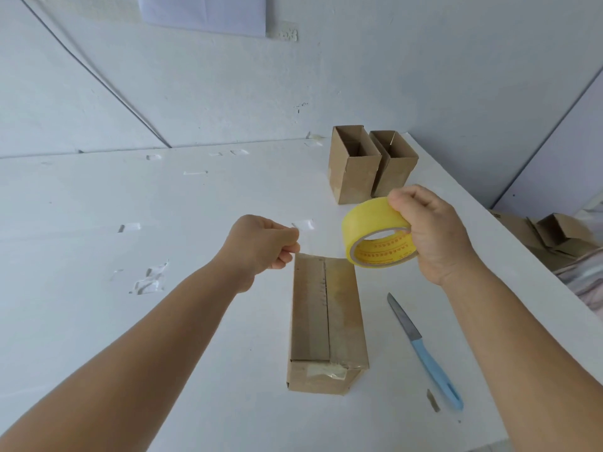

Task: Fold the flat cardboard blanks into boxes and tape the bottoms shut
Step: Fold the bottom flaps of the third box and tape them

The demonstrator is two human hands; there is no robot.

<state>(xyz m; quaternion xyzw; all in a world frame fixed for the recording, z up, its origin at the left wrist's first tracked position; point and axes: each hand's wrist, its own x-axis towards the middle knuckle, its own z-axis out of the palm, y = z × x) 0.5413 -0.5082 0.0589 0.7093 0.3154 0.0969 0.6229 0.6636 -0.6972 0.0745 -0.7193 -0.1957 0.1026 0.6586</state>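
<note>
Right hand (430, 236) grips a yellow roll of clear packing tape (378, 234) above the white table (130, 203); red print rings its core, too small to read. Left hand (264, 244) pinches the tape's end just above the brown cardboard box (326, 324) lying flap-seam up.

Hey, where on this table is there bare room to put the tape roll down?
Bare tabletop lies left of the box, below your left hand, and between that box and the two upright boxes. It is tighter on the right, where the knife lies under your right hand and the tape roll.
</note>
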